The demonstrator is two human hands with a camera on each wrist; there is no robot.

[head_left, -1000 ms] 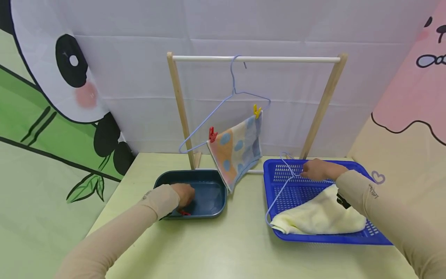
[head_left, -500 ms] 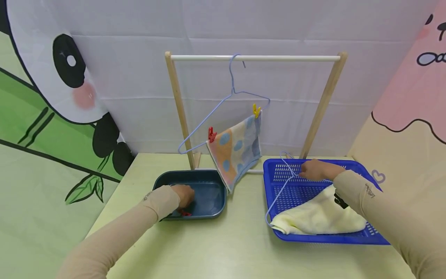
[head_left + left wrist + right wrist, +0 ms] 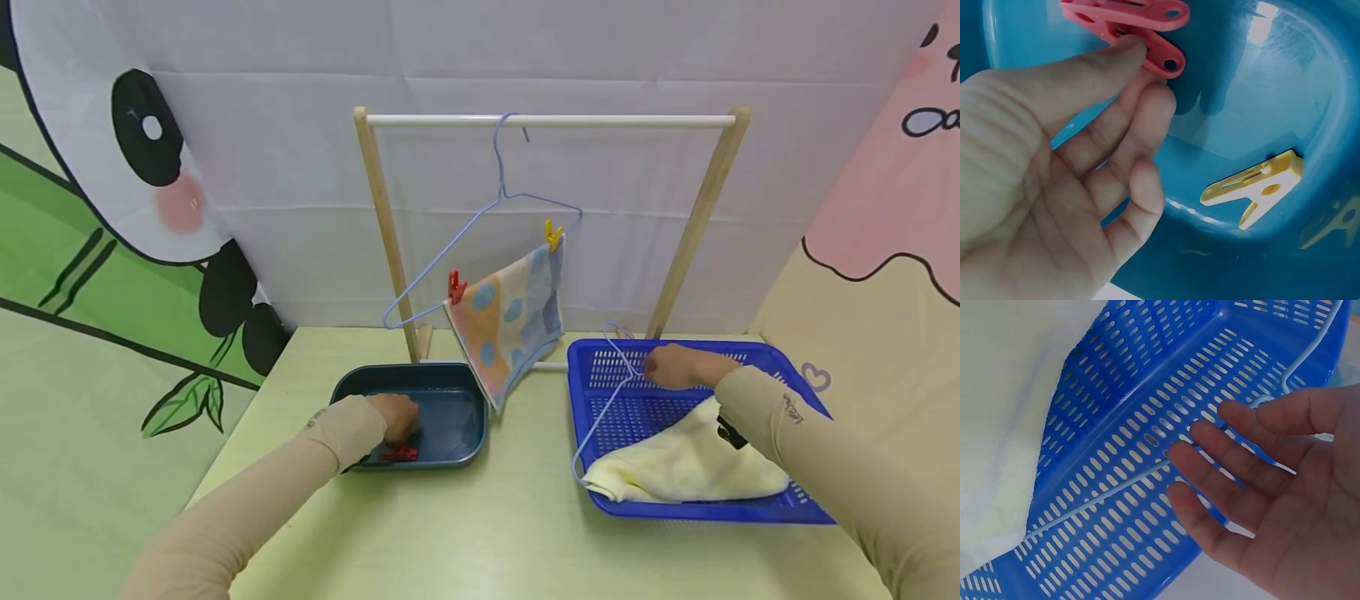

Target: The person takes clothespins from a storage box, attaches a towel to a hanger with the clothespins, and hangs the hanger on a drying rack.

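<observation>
In the head view my left hand [image 3: 396,418] is down inside the dark teal basin [image 3: 450,417]. Between thumb and fingertips it pinches a red clothespin [image 3: 1154,47], seen close in the left wrist view. A yellow clothespin [image 3: 1257,187] lies on the basin floor beside that hand. Over the blue basket [image 3: 581,400], my right hand [image 3: 686,367] holds a light-blue wire hanger [image 3: 606,417] near its neck, thumb against the index finger. One end of the hanger meets a pale yellow cloth [image 3: 690,458], folded in the basket; the cloth covers part of the wire.
Behind stands a wooden rack with a white rail [image 3: 615,122]. From it hangs another hanger [image 3: 450,242] carrying a dotted towel [image 3: 510,312], clipped by a red clothespin [image 3: 456,288] and a yellow clothespin [image 3: 553,236]. The towel's lower corner reaches the basin's right rim.
More of the red clothespin shows below my left hand than before, and it has shifted slightly in the basin. My right hand and the hanger stay nearly still.
</observation>
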